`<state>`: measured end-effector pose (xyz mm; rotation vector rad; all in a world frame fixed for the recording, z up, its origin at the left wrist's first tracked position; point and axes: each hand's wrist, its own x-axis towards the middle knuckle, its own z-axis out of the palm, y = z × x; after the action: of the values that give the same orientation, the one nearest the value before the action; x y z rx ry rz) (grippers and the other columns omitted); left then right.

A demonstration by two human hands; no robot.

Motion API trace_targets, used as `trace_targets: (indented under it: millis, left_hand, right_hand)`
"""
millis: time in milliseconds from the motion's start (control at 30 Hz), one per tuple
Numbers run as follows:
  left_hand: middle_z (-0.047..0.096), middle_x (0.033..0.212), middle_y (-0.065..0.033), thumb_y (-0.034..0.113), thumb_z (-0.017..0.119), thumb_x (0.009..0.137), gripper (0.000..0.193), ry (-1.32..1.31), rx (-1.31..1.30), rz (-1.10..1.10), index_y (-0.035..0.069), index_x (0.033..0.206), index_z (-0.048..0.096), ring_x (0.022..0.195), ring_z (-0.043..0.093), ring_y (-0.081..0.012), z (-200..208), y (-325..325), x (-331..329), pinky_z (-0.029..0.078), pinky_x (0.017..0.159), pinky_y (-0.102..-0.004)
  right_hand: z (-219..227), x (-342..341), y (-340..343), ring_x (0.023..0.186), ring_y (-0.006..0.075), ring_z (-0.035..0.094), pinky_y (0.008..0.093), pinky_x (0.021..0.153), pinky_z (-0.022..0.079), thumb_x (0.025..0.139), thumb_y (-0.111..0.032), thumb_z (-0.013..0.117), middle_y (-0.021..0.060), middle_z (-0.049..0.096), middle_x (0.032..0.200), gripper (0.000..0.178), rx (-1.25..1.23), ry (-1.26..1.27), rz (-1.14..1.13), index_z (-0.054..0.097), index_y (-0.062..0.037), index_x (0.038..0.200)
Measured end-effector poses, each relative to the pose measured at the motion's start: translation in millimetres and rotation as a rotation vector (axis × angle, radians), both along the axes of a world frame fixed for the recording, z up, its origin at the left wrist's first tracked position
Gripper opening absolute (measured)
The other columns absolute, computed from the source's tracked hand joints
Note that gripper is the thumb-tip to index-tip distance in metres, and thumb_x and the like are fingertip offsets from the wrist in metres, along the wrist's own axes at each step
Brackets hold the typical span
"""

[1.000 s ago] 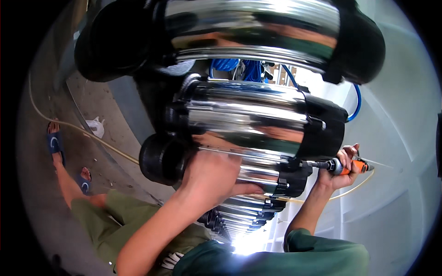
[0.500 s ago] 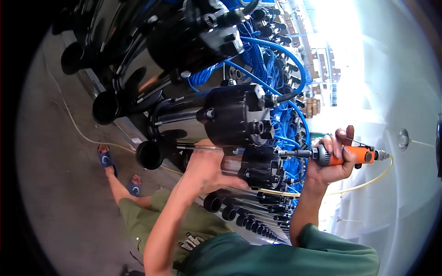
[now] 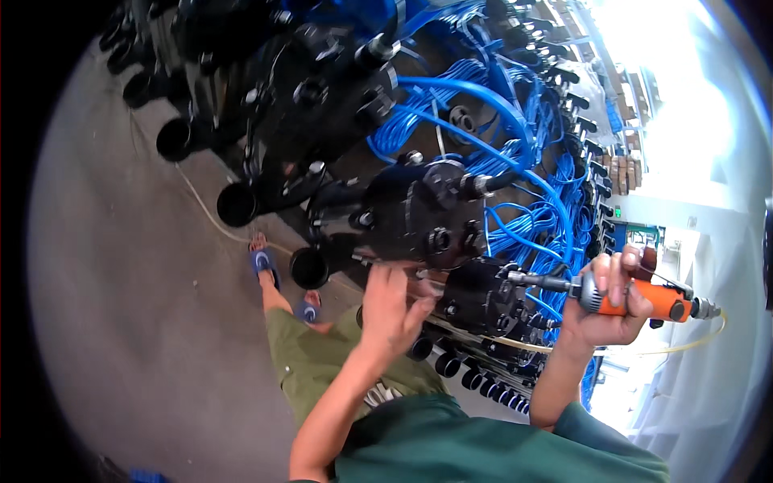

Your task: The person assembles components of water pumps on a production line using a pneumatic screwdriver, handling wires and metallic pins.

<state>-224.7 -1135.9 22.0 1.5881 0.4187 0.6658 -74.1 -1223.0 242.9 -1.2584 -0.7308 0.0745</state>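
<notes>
My right hand (image 3: 608,310) is wrapped round an orange air screwdriver (image 3: 662,300) with a lever and a long dark shaft. The socket (image 3: 515,277) on its tip is beside the black end cap of a shiny cylindrical pump-like unit (image 3: 483,298). Whether the socket touches a bolt there cannot be made out. My left hand (image 3: 388,314) is at the lower part of that unit's metal body, thumb apart from the fingers and fingertips at its surface. Just beyond stands a second black-capped unit (image 3: 415,213) with a cable fitting on top.
More such units (image 3: 322,88) crowd the far left, and a row of black round ends (image 3: 475,378) runs off at lower right. Coiled blue cables (image 3: 523,225) lie behind. A pale yellow hose (image 3: 684,348) trails from the tool. Grey floor (image 3: 161,322) spreads at left.
The socket has come away from the bolt at the cap's edge. My left hand has loosened from round the metal body. The view has shifted, moving the scene rightward.
</notes>
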Motion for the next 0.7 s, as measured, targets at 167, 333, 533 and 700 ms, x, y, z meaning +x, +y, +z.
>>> trace_targets:
  millis: [167,333,533,700]
  left_hand:
    - [0.050,0.140,-0.0276,0.010,0.065,0.085,0.053,-0.038,-0.136,0.211,-0.009,0.132,0.051,0.128,0.049,-0.0469,47,-39,-36,0.040,0.108,-0.0505]
    - [0.058,0.130,-0.0250,0.001,0.066,0.082,0.044,-0.011,-0.093,0.248,-0.008,0.124,0.057,0.119,0.056,-0.0443,37,-31,-38,0.044,0.103,-0.0490]
    - [0.064,0.110,-0.0157,-0.004,0.061,0.087,0.022,0.066,-0.244,0.289,-0.003,0.110,0.062,0.100,0.062,-0.0279,47,-21,-39,0.049,0.088,-0.0352]
    - [0.066,0.101,-0.0125,-0.001,0.060,0.089,0.016,0.139,0.063,0.179,0.001,0.104,0.065,0.099,0.060,-0.0292,59,-67,-41,0.045,0.094,-0.0394]
  right_hand:
    - [6,5,-6,0.062,0.0033,0.052,0.0229,0.063,0.047,0.084,-0.013,0.055,0.0120,0.057,0.104,0.046,-0.004,0.051,0.031,0.053,0.0068,0.125]
    - [4,8,-7,0.064,0.0036,0.053,0.0239,0.066,0.046,0.085,-0.011,0.054,0.0153,0.058,0.110,0.051,-0.034,0.021,0.121,0.054,0.0076,0.133]
    - [3,5,-7,0.064,0.0089,0.053,0.0299,0.066,0.047,0.080,-0.010,0.054,0.0205,0.062,0.111,0.053,0.019,0.024,0.044,0.055,0.0052,0.131]
    - [26,-23,-5,0.068,0.0101,0.055,0.0319,0.070,0.044,0.081,-0.009,0.055,0.0165,0.060,0.114,0.052,0.015,-0.072,0.132,0.054,0.0053,0.131]
